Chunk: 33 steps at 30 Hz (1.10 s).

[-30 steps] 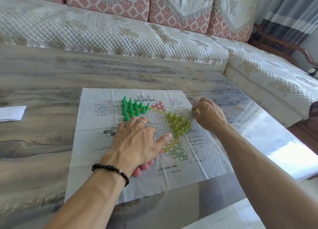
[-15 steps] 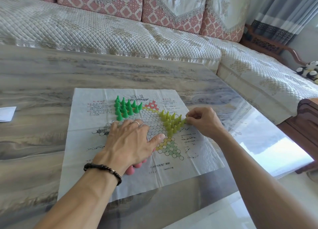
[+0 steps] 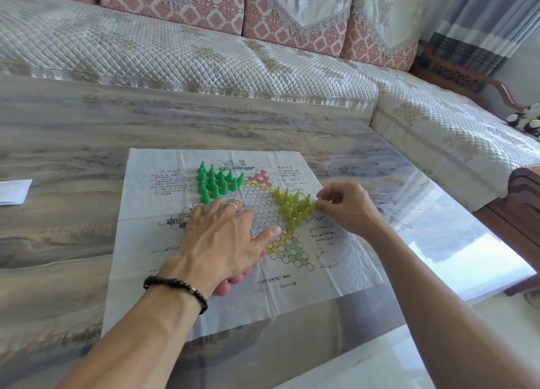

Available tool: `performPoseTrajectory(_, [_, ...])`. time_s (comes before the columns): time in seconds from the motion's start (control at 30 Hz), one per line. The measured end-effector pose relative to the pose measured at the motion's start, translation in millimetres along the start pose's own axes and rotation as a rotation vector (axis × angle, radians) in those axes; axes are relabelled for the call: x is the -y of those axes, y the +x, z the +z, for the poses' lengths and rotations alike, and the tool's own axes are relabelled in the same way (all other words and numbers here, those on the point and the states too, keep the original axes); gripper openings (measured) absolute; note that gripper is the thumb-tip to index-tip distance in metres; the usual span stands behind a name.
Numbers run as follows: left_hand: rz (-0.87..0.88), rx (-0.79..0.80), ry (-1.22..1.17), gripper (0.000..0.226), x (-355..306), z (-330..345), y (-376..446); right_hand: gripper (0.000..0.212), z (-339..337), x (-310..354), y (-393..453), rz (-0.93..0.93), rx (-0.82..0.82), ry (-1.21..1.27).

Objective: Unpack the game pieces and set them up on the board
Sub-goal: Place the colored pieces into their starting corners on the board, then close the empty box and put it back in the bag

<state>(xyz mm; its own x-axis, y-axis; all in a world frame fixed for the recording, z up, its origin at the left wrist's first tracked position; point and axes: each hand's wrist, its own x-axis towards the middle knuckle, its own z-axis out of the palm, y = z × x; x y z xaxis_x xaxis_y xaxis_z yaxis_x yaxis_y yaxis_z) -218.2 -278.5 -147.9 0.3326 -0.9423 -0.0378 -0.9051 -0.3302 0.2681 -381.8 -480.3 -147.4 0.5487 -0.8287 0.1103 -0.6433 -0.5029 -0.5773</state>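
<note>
The grey-veined marble-look desk (image 3: 73, 143) carries the creased white paper game board (image 3: 152, 272) printed with a star of small hexagon cells, and across the last second this sheet stays put while the view swings a little to the right, bringing a small black-and-white plush toy (image 3: 526, 119) into sight on the quilted cream sofa (image 3: 175, 55). The left hand (image 3: 222, 239) remains spread flat on the middle of the board, fingers straight and apart, pinning the paper; beneath its palm a few pink plastic cone pieces (image 3: 225, 286) peek out at the near edge, so that colour looks not yet placed. The cluster of dark green plastic cone pieces (image 3: 216, 181) stands upright in the far-left point of the star, unchanged. The real change is at the right hand (image 3: 347, 207): a second ago it was held just off the board's right side with a piece in it, and now it has come in to the outer tip of the yellow-green plastic cone pieces (image 3: 292, 207), its thumb and forefinger pinched on the outermost yellow-green cone (image 3: 317, 203) as it sets it on the last cell of that point. To my judgement this finishes the yellow-green triangle, leaving the pink set as the next group to stand up. A white paper slip (image 3: 13, 191) lies well apart at the left edge.
</note>
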Motion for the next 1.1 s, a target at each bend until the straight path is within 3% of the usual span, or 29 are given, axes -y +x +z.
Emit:
performPoseTrajectory(0.23, [-0.014,-0.040,0.070,0.081,-1,2,-7,0.031,-4,17,-12,-0.029,-0.111,-0.148])
performPoseTrajectory(0.47, [-0.072,-0.164,-0.011,0.089,-1,-10,-49,0.048,9,81,-58,-0.352,-0.179,-0.462])
performPoseTrajectory(0.77, [-0.223,-0.229,0.156,0.093,54,-49,-141,0.053,40,159,-122,-0.516,-0.130,-0.455])
performPoseTrajectory(1.1, [-0.368,-0.234,0.161,0.066,144,-61,-238,0.049,114,260,-156,-0.651,0.017,-0.395])
